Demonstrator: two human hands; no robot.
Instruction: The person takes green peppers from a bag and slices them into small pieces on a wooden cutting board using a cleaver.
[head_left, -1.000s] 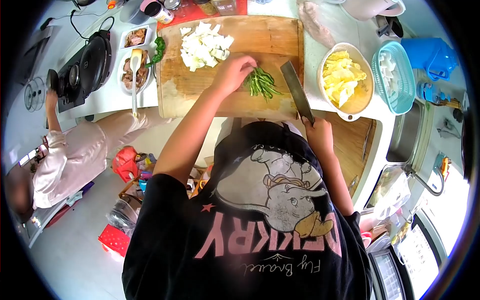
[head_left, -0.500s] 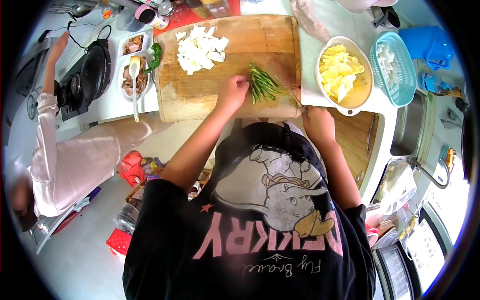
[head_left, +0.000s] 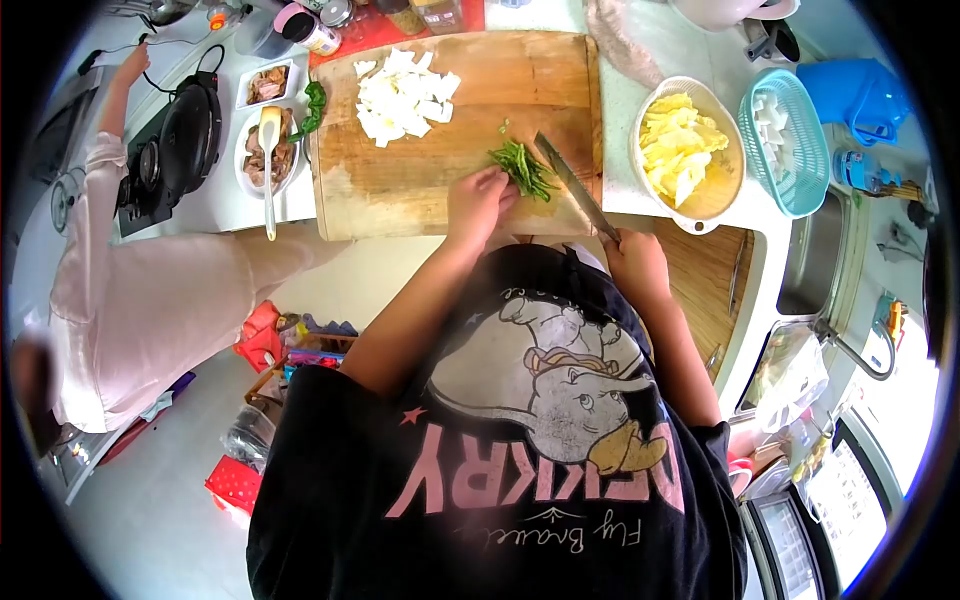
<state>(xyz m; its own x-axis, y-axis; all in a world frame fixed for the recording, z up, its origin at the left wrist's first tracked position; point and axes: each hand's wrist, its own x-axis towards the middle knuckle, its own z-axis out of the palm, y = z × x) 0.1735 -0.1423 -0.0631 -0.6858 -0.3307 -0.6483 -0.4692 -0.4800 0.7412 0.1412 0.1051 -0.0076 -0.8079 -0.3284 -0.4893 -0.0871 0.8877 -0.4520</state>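
A small heap of thin green strips (head_left: 524,170), which look like sliced green pepper, lies on the wooden cutting board (head_left: 400,205). My left hand (head_left: 480,203) rests at the heap's left side, its bent fingers a little apart and touching the strips. My right hand (head_left: 637,262) is closed round the handle of a kitchen knife (head_left: 575,185). The blade slants up and left over the board, its broad side showing, just right of the strips. Chopped white pieces (head_left: 405,97) are piled at the board's upper left.
Right of the board stand a colander of yellow leaves (head_left: 683,150) and a turquoise basket (head_left: 810,150) with white pieces. At left are a bowl of meat (head_left: 284,160) with a spatula (head_left: 269,190) and a black electric pan (head_left: 188,140). Another person (head_left: 150,310) stands at left.
The knife has turned so its broad side shows. The green strips are bunched more tightly, and my left hand has shifted slightly right and down. The other person's arm has moved.
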